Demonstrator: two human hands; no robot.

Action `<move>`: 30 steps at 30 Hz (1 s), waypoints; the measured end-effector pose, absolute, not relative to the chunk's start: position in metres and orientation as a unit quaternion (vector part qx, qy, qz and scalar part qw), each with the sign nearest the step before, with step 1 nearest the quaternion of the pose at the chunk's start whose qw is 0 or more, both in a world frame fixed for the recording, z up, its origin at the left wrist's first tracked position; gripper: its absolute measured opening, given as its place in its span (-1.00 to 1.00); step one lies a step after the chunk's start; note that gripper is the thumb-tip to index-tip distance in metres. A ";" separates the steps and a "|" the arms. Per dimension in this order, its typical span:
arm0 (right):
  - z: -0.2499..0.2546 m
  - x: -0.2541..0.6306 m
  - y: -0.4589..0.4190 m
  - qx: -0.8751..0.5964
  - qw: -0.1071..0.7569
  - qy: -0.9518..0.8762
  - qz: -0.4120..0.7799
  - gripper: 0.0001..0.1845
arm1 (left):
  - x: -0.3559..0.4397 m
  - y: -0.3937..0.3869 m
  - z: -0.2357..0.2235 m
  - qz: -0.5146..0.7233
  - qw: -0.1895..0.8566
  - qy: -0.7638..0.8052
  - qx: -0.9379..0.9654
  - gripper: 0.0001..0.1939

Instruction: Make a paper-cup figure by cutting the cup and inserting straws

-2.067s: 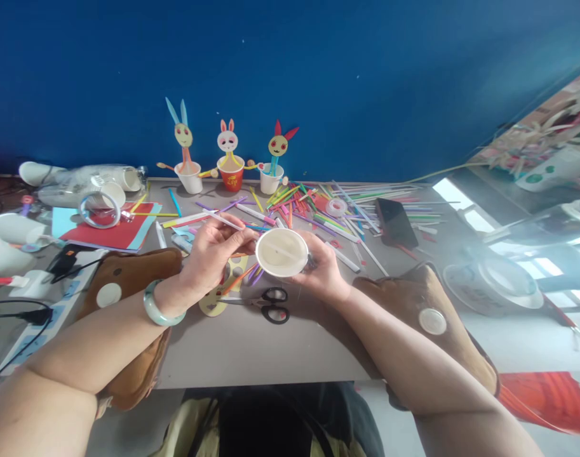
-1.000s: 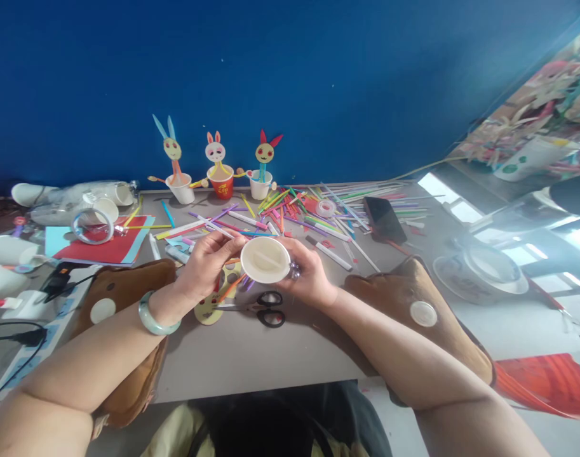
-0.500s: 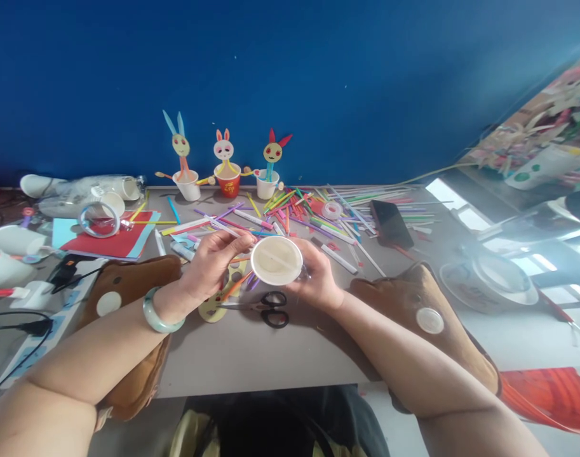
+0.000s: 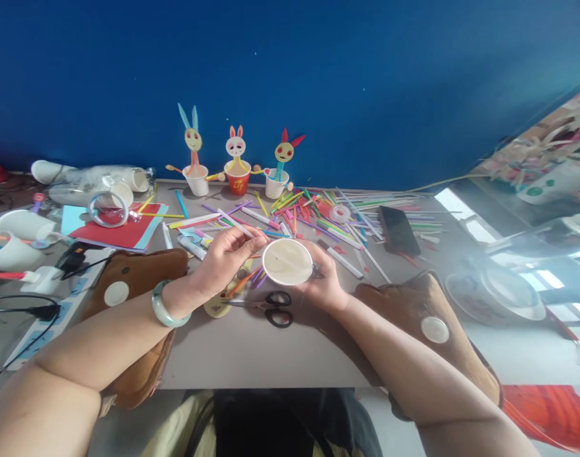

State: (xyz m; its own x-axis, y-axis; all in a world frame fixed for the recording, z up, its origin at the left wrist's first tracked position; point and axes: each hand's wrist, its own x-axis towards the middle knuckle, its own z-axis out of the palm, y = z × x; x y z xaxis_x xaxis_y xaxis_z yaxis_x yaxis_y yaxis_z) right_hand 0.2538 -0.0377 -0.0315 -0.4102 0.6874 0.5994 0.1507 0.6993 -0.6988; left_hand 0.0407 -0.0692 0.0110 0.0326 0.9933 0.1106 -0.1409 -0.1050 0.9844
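My right hand [image 4: 325, 279] is wrapped round a white paper cup [image 4: 287, 270], its open mouth tilted toward me. A pale band crosses the inside of the cup; I cannot tell whether it is a straw or light. My left hand [image 4: 227, 257], with a pale green bangle [image 4: 168, 304] on the wrist, pinches a thin pale straw [image 4: 233, 222] close to the cup's left rim. Whether the straw's far end enters the cup is hidden by the fingers. Below the cup lie black-handled scissors [image 4: 277, 309] and a yellow paper face [image 4: 217, 306], with orange and purple straw pieces [image 4: 237, 287] beside them.
Three rabbit figures in cups [image 4: 237, 179] stand by the blue wall. Loose coloured straws [image 4: 313, 216], a phone [image 4: 399, 230] and a tape roll [image 4: 340, 214] lie in front. Brown pouches [image 4: 430, 311] flank my arms. Red paper [image 4: 118, 228] and a power strip [image 4: 56, 311] are left.
The view shifts slightly between frames. Both hands keep their hold on the straw and the cup, with only small shifts in the cup's position and tilt.
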 end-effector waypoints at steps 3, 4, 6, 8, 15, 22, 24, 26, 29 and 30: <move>-0.032 0.253 -0.038 -0.268 0.474 -0.785 0.297 -0.41 | 0.042 -0.069 0.010 0.551 0.512 0.427 0.503 -0.72; -0.032 0.253 -0.038 -0.269 0.473 -0.783 0.302 -0.40 | 0.042 -0.068 0.010 0.551 0.513 0.427 0.502 -0.72; -0.032 0.252 -0.039 -0.271 0.474 -0.779 0.308 -0.40 | 0.042 -0.069 0.008 0.551 0.517 0.425 0.499 -0.72; -0.034 0.251 -0.039 -0.273 0.476 -0.775 0.314 -0.41 | 0.043 -0.069 0.006 0.552 0.520 0.427 0.492 -0.72; -0.036 0.247 -0.043 -0.312 0.461 -0.754 0.348 -0.39 | 0.045 -0.073 0.005 0.547 0.501 0.458 0.490 -0.75; -0.032 0.245 -0.047 -0.342 0.443 -0.753 0.346 -0.37 | 0.045 -0.074 0.007 0.530 0.489 0.469 0.509 -0.74; -0.032 0.245 -0.047 -0.339 0.448 -0.751 0.348 -0.36 | 0.044 -0.075 0.007 0.530 0.474 0.467 0.525 -0.75; -0.033 0.246 -0.046 -0.331 0.454 -0.750 0.349 -0.35 | 0.044 -0.076 0.007 0.528 0.463 0.466 0.538 -0.75; -0.032 0.246 -0.046 -0.325 0.456 -0.753 0.346 -0.34 | 0.044 -0.077 0.007 0.514 0.462 0.467 0.552 -0.70; -0.031 0.247 -0.046 -0.326 0.454 -0.755 0.343 -0.34 | 0.044 -0.077 0.007 0.509 0.465 0.469 0.552 -0.67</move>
